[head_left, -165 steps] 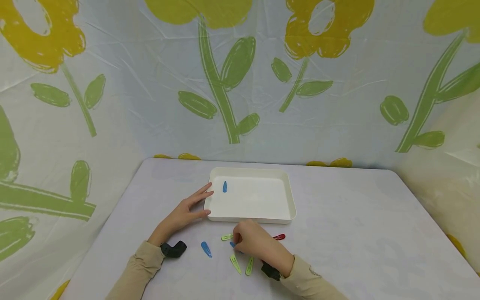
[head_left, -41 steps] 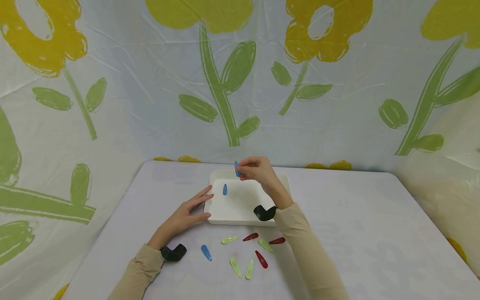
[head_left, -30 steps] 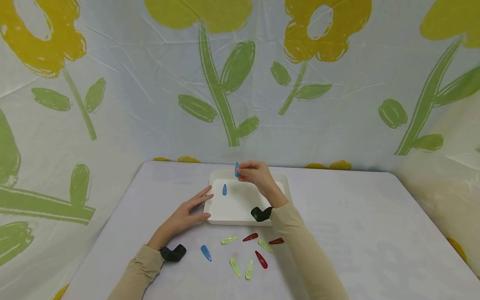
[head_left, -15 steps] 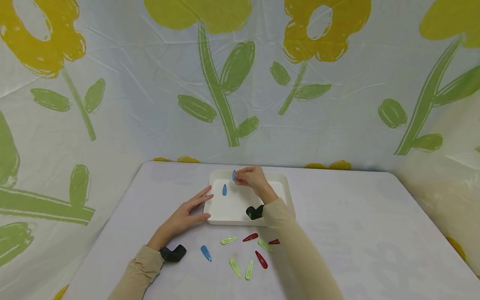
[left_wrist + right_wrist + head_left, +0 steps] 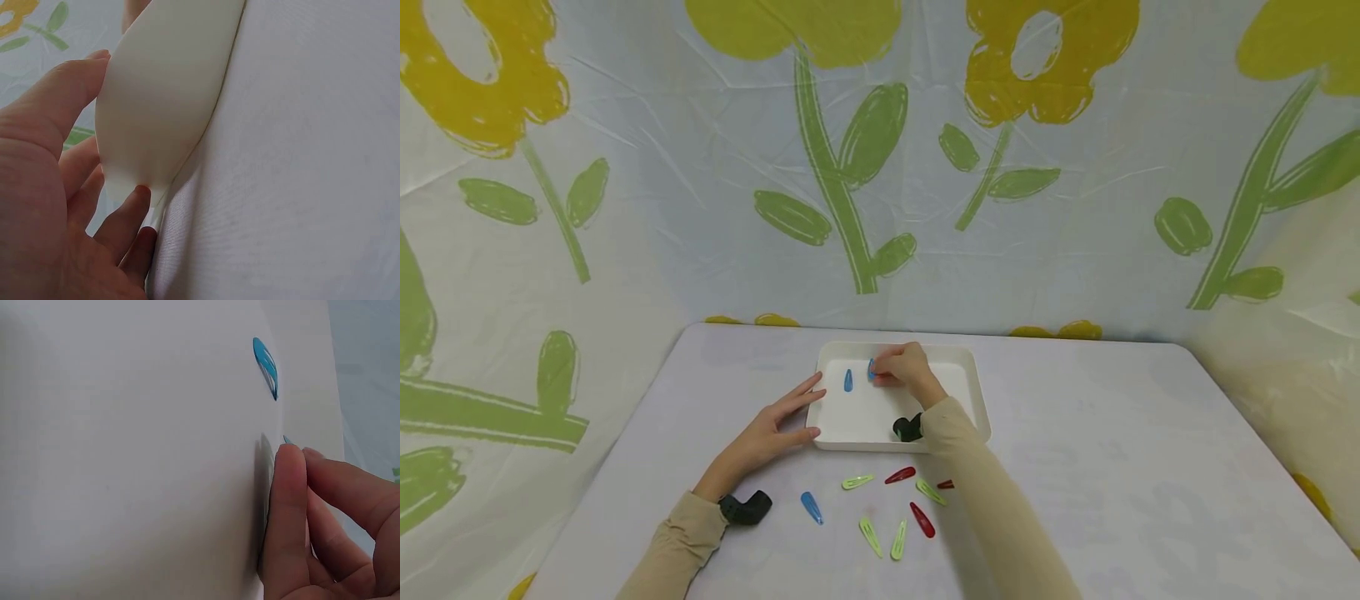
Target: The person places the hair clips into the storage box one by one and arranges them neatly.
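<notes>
My right hand [image 5: 904, 367] pinches a blue hair clip [image 5: 871, 370] low over the back of the white tray [image 5: 880, 445]. In the right wrist view only the tip of that clip [image 5: 287, 439] shows past the fingers of my right hand [image 5: 331, 519]. Just left of it, another blue clip [image 5: 848, 381] lies in the tray, seen too as a blue clip [image 5: 266, 365] in the right wrist view. My left hand [image 5: 769, 429] rests with spread fingers against the tray's left side; in the left wrist view, fingers of my left hand [image 5: 69, 181] touch the tray wall [image 5: 162, 81].
In front of the tray lie a blue clip [image 5: 812, 507], several green clips [image 5: 870, 537] and red clips [image 5: 922, 519]. One red clip [image 5: 946, 484] is partly hidden by my right sleeve. A flowered cloth [image 5: 715, 167] hangs behind the table [image 5: 1120, 467].
From the area in front of the tray, my right hand has carried a blue clip over it, then lowered it beside the other blue clip. My left hand has stayed in place.
</notes>
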{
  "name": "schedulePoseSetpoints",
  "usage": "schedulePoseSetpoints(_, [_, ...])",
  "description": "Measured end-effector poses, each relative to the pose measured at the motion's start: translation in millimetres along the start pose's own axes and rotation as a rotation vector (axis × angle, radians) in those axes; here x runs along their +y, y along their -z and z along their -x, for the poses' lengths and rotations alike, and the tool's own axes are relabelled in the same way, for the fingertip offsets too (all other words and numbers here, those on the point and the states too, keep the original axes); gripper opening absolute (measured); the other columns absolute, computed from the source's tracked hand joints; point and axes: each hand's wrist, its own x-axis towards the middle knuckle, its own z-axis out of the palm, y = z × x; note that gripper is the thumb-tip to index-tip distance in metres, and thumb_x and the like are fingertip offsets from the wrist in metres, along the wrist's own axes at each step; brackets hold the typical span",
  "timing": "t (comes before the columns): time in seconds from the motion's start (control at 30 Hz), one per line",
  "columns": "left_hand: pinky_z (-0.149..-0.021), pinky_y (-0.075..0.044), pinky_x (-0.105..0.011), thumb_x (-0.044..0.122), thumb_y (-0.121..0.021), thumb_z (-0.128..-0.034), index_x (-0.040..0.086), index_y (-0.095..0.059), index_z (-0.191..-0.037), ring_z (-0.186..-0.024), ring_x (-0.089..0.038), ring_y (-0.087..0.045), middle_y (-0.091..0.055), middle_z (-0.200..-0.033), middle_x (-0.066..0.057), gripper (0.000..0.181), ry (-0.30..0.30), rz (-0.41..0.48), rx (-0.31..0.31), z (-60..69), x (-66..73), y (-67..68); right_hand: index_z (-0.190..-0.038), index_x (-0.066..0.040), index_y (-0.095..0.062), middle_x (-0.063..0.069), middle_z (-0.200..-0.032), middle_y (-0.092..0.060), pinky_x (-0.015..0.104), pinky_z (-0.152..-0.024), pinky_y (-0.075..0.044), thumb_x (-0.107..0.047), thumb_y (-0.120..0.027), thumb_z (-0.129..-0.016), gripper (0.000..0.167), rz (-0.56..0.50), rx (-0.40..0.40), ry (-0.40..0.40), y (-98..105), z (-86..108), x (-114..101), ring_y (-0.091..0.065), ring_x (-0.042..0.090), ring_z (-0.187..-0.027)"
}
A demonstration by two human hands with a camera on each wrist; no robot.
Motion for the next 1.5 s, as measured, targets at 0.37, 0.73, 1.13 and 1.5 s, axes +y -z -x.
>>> schedulePoseSetpoints(0.37, [-0.116,-0.013,-0.059,0.019,-0.075,-0.0907,0.011,-0.048,-0.148,-0.152,-0.022,-0.012,-0.022,-0.164,0.004,0.064,0.007,0.000,-0.001,-1.7,-1.6,-0.7,-0.089,0.011,-0.069,0.014,-0.076,-0.069,0.025,-0.054,-0.056,0.013,-0.074,-0.079,0.011,0.091,-0.023,0.015,1.9,1.8,4.5,-0.064,0.015,-0.052])
schedulePoseSetpoints(0.73, [-0.116,-0.013,-0.053,0.019,-0.075,-0.0903,0.012,-0.048,-0.148,-0.152,-0.020,-0.012,-0.022,-0.163,0.006,0.064,0.016,-0.007,0.001,-1.3,-2.8,-1.4,-0.084,0.006,-0.070,0.011,-0.073,-0.068,0.022,-0.055,-0.055,0.007,-0.078,-0.078,0.011,0.249,0.019,0.060,-2.2,4.5,8.6,-0.061,0.012,-0.052])
schedulePoseSetpoints(1.13, [-0.116,-0.013,-0.055,0.019,-0.075,-0.0905,0.012,-0.048,-0.148,-0.152,-0.020,-0.012,-0.022,-0.163,0.006,0.064,0.017,-0.007,0.002,-0.9,-3.0,-0.4,-0.086,0.006,-0.067,0.008,-0.069,-0.065,0.021,-0.055,-0.055,0.003,-0.076,-0.083,0.010,0.241,0.026,0.079,-3.6,5.6,11.2,-0.061,0.011,-0.053])
schedulePoseSetpoints(1.5, [-0.118,-0.013,-0.048,0.019,-0.074,-0.0911,0.011,-0.048,-0.148,-0.152,-0.021,-0.012,-0.022,-0.164,0.004,0.063,0.010,-0.008,0.004,-0.1,-3.4,-0.5,-0.085,0.006,-0.068,0.010,-0.074,-0.068,0.021,-0.056,-0.054,0.004,-0.077,-0.082,0.009,0.228,0.015,0.066,-2.3,4.0,14.0,-0.062,0.010,-0.053])
